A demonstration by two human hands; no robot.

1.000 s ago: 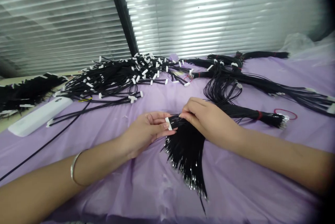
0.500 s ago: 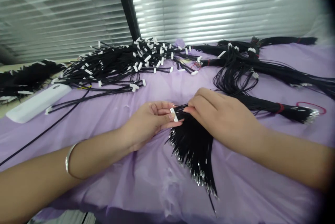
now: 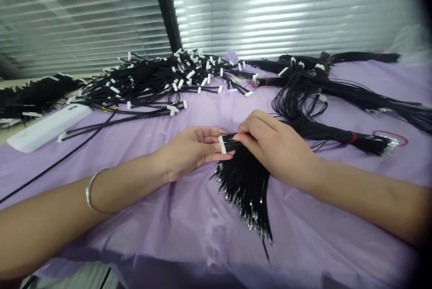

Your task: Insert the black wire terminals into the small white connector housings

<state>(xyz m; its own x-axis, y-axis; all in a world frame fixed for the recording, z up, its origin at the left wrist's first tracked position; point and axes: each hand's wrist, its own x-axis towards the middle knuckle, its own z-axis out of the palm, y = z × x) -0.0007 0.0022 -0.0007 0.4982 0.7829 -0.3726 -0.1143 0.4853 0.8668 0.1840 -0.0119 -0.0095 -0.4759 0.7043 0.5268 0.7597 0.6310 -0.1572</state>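
Observation:
Between the thumb and fingers of my left hand is a small white connector housing with black wires running from its right side. My right hand pinches a black wire close to the connector; its fingertips partly hide the wire's end. Beneath both hands a fan of black wires spreads over the purple cloth, their silvery crimped ends pointing toward me.
A purple cloth covers the table. Black cables with white connectors are heaped at the back left, beside a long white case. Red-tied wire bundles lie on the right. Window blinds stand behind.
The white connector has turned slightly and more wires show beside it. My right fingertips have shifted slightly left, still at the wire near the connector. The view has moved a little.

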